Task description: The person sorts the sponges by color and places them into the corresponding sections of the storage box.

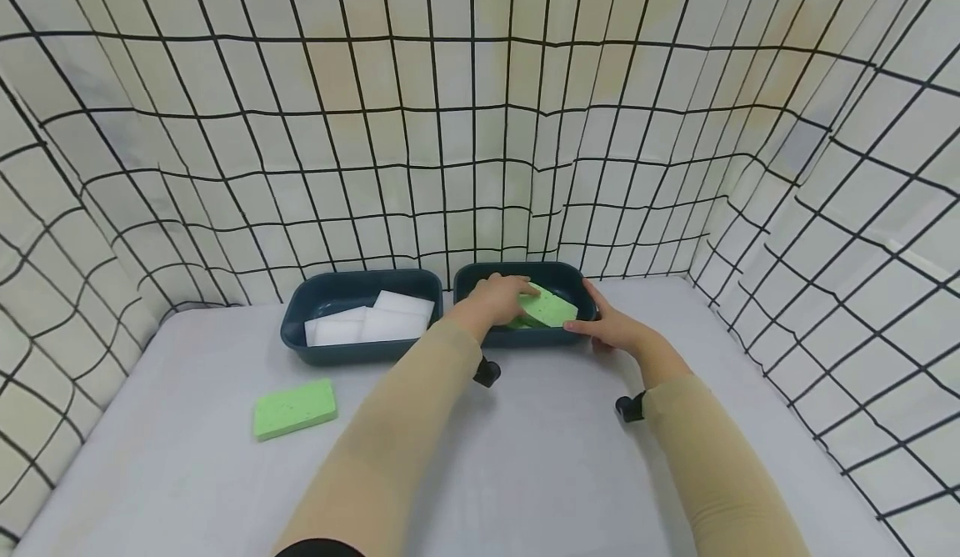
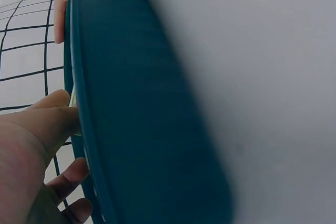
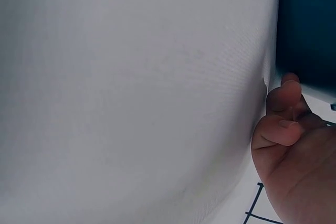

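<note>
Two dark teal trays stand side by side at the back of the table. In the right tray [image 1: 517, 338] lies a green sponge [image 1: 553, 308], tilted, and my left hand [image 1: 513, 294] grips it from above. My right hand [image 1: 600, 325] holds that tray's right front rim, thumb along the edge. The left wrist view shows the tray's outer wall [image 2: 142, 103], my left hand [image 2: 37, 150] above its rim and the right hand's fingers [image 2: 59, 9] clasping the far end. In the right wrist view my curled right hand [image 3: 286, 124] sits beside the tray [image 3: 307, 24].
The left tray [image 1: 300, 336] holds several white sponges [image 1: 375, 319]. A second green sponge [image 1: 294, 408] lies flat on the grey table [image 1: 525, 457] at the front left. Grid-patterned cloth walls [image 1: 480, 123] close in the back and both sides.
</note>
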Tool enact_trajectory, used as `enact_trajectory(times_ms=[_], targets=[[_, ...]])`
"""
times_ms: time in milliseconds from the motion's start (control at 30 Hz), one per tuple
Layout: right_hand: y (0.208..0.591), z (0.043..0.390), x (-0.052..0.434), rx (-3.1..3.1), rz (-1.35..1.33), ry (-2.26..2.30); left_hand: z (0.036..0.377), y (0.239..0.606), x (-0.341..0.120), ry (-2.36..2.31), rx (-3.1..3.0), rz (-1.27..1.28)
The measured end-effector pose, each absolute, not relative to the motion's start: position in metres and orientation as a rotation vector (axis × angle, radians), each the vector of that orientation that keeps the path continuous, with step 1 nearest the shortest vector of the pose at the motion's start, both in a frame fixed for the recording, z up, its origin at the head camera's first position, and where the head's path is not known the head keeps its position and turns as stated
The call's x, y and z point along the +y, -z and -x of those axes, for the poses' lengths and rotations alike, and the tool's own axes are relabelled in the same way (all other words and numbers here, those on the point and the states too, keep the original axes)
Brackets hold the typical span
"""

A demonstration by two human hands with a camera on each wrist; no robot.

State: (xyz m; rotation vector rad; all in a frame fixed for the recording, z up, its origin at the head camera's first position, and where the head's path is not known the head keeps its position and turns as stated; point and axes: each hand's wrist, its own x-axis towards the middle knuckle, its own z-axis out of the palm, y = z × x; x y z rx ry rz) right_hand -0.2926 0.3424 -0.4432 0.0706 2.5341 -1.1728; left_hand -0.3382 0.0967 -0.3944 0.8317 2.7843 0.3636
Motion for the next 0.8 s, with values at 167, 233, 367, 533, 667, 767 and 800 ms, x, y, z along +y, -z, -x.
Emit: enact_trajectory(times_ms=[167, 233, 367, 533, 667, 767, 800], targets=[[0.442, 0.294, 0.339, 2.533, -0.065, 1.169, 0.342, 0.395, 0.089, -0.394, 2.801, -0.821], [0.442, 0.294, 0.339, 2.533, -0.063, 1.171, 0.344, 0.393, 0.084, -0.432, 2.799, -0.83], [0.44, 0.296, 0.339, 2.53, -0.054, 1.177, 0.344, 0.387, 0.074, -0.493, 2.795, -0.856], [0.439, 0.295, 0.338, 2.529, -0.05, 1.169, 0.342, 0.382, 0.065, -0.551, 2.785, -0.879], [0.44, 0.294, 0.339, 2.539, -0.04, 1.144, 0.337, 0.381, 0.059, -0.54, 2.787, -0.905], [0.441, 0.293, 0.341, 2.547, -0.043, 1.133, 0.332, 0.38, 0.055, -0.532, 2.797, -0.918], [0.441, 0.292, 0.341, 2.55, -0.043, 1.131, 0.33, 0.379, 0.053, -0.541, 2.797, -0.92]])
